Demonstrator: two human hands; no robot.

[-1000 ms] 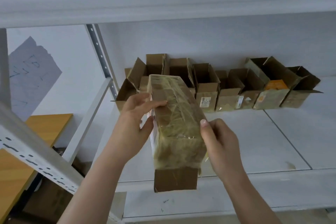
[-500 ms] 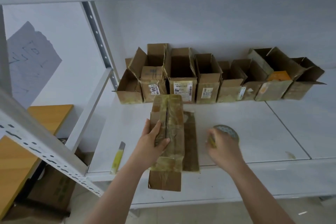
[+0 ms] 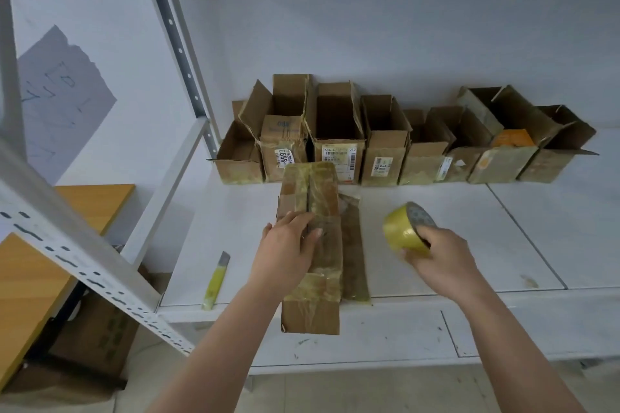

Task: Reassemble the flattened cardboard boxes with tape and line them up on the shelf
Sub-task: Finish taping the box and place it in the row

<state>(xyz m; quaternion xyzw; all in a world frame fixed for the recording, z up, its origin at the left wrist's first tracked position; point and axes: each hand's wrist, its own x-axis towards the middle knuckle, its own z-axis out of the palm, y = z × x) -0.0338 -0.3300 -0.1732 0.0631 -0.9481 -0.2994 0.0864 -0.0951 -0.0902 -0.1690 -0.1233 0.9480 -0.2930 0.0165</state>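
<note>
my left hand [image 3: 289, 246] lies across the top of the cardboard box [image 3: 310, 245], fingers straight and close together, pressing the two bottom flaps down along their seam. my right hand [image 3: 443, 256] has its fingers curled round the tape roll [image 3: 404, 228], holding it just above the shelf [image 3: 469, 245], a little to the right of the box.

i judge the box light and hollow — it will skid if i pull tape across it, so the flat press near the middle seam is the right hold, and when i lift it i should take it by the long side walls, not the flaps. the card looks soft and tired, likely to buckle under a hard squeeze. the old tape skin is glossy, probably slippery under my palm.

the box is long and narrow, brown, wrapped in yellowed wrinkled tape, lying lengthwise with its near end overhanging the shelf's front edge. a loose flap sticks out flat along its right side. behind it stands the row of open boxes [image 3: 385, 144] against the wall — a yellow cutter [image 3: 214, 282] lies well to the left.
</note>
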